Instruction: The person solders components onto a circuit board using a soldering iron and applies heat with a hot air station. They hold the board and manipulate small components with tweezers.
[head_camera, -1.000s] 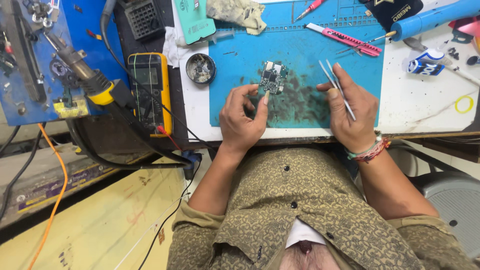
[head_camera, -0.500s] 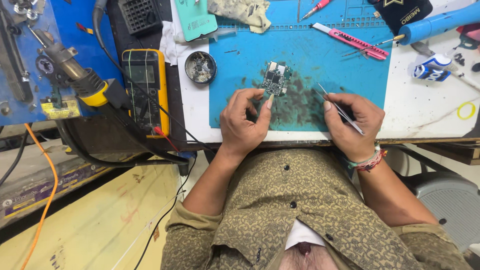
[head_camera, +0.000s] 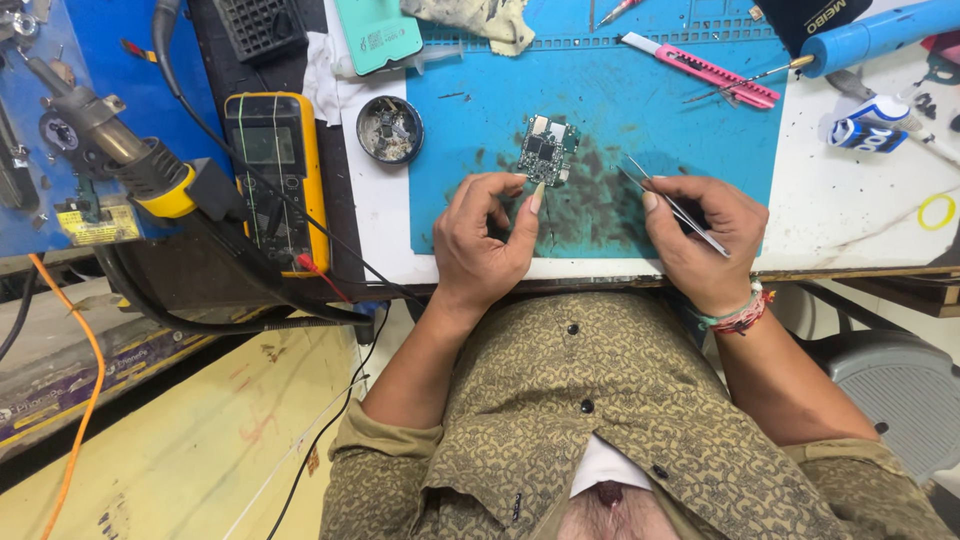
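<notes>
Circuit board (head_camera: 547, 150), one piece, small and green with dark chips, lies flat on the blue work mat (head_camera: 640, 110) that covers the desk (head_camera: 860, 210); all positions below are referenced to this board. Left hand (head_camera: 483, 240) rests directly below the board, fingers curled and holding nothing, with the thumb tip (head_camera: 537, 197) touching or just short of the board's lower edge; which of the two cannot be told. Right hand (head_camera: 700, 240) lies to the lower right of the board, fingers pinched shut on one pair of metal tweezers (head_camera: 668, 200), whose tips point up-left and stop just beside the board, apart from it. One round tin (head_camera: 390, 129) of dark residue sits to the left of the board, off the mat. One yellow multimeter (head_camera: 277, 175) lies farther left. One pink utility knife (head_camera: 705, 68) lies above and right of the board, well apart. One yellow rubber band (head_camera: 936, 211) lies far right.
</notes>
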